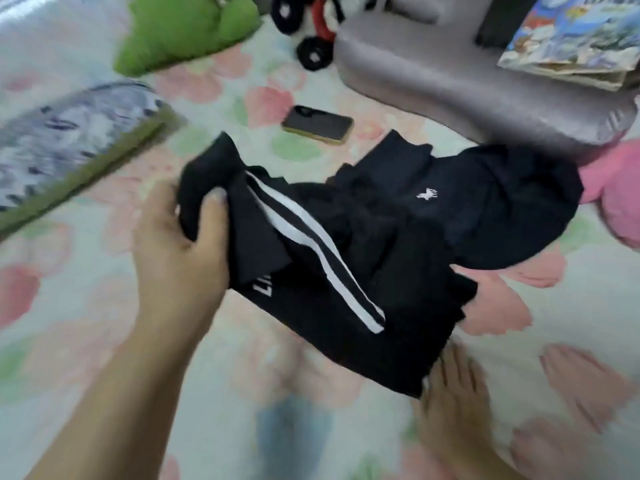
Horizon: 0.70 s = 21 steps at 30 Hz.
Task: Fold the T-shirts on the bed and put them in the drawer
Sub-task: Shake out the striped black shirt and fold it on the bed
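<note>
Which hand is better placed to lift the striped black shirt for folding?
Left, probably. The left hand grips a bunched end of the striped black shirt, thumb curled over the cloth. The right hand is blurred at the shirt's near edge; its grip cannot be told.

Upper left of frame: a green soft cushion (187, 26). Left edge, below it: a pillow (69, 147) in a blurred grey-blue print with an olive border, lying tilted. Top centre: a toy vehicle (311, 32), red body and black wheels, partly cut off. Centre, upper half: a dark phone (317, 124) with a gold rim, lying flat on the floral sheet (104, 341). Upper right: a grey upholstered seat (450, 74) carrying a colourful picture book (571, 39). Right edge: a pink soft item (616, 192), type unclear.
</note>
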Available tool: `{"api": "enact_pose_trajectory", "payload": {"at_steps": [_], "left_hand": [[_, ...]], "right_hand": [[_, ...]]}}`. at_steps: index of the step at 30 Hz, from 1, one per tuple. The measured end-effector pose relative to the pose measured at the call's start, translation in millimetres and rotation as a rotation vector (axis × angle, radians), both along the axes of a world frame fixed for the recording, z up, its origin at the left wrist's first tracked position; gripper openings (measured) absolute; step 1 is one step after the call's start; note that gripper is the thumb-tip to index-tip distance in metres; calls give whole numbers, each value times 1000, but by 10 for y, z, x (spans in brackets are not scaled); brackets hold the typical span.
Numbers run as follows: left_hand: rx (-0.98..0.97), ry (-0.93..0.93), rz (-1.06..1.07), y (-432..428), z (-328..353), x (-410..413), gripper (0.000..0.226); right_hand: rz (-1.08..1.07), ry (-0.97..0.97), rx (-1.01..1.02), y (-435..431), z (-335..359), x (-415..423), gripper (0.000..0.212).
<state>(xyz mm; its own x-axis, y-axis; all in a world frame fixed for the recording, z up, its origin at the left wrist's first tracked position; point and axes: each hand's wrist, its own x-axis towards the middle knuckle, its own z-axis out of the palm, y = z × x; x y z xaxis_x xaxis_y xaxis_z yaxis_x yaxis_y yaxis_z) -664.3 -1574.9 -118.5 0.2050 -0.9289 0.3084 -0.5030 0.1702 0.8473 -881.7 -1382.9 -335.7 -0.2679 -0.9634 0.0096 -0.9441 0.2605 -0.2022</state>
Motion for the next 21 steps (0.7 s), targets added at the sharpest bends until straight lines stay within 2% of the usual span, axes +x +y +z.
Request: {"api": "enact_pose_trajectory", "payload": {"at_steps": [4,7,10,13,16,18,19,21], "left_hand": [[127,-83,51,586,535,547,3],[218,-232,114,992,875,885,11],[291,-259,131,1494,1226,995,19],[292,-104,197,1891,1609,1087,9],[346,213,199,2239,1967,1202,24],[372,414,112,2443,2217,1279,41],[372,473,56,2545,2347,1305,51],[348,461,-1,2739,2541,1363,67]], "right_hand": [[77,-150,387,102,598,55,59],[24,-481,397,183,1175,249,56],[189,-627,301,106,2013,622,47],[404,-723,145,-30,2852,1032,41],[525,-854,91,-94,3640,1442,29],[576,-996,136,-16,4118,1745,20],[616,-1059,182,58,4334,1898,18],[726,-1087,269,242,4658,2177,20]]}}
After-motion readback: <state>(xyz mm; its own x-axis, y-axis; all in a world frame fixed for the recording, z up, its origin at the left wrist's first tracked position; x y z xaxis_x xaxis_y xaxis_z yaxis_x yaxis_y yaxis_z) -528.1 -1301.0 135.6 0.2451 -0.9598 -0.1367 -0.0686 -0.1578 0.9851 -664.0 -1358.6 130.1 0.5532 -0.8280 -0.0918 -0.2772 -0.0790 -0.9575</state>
